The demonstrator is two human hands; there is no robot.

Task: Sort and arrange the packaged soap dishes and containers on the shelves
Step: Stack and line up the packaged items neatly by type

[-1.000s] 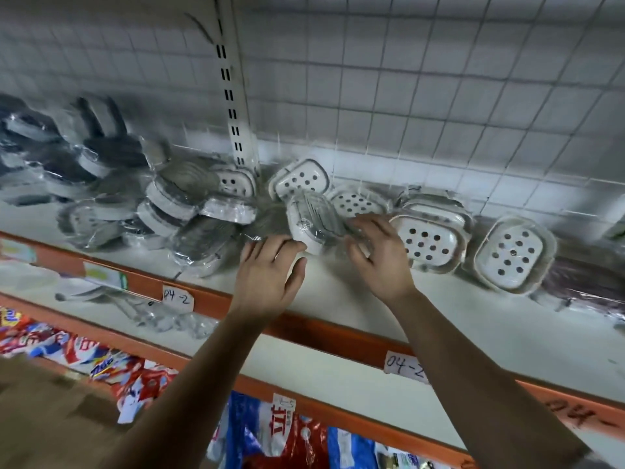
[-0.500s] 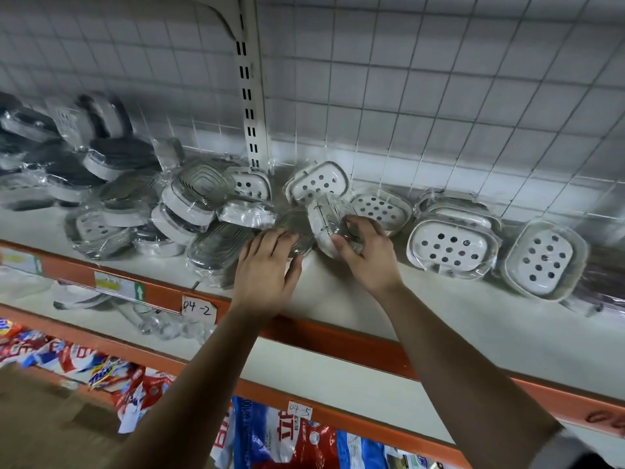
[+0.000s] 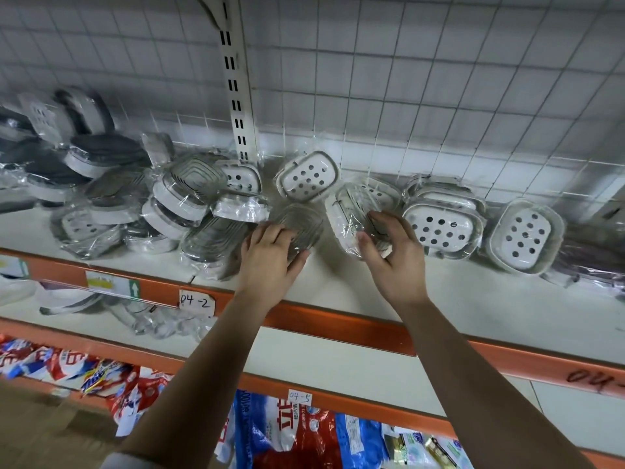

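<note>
Fingers [image 3: 378, 221] of our right hand [image 3: 394, 257] are clamping a plastic-wrapped clear ridged soap dish [image 3: 355, 214], tilted on the white shelf [image 3: 338, 282]; our left hand [image 3: 270, 258] is resting, fingers spread, on a wrapped clear oval dish [image 3: 299, 225] just beside it.

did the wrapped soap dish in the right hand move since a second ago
Yes. The right hand has tipped the wrapped soap dish more upright and shifted it slightly right, toward the stacked white holed dishes.
</note>
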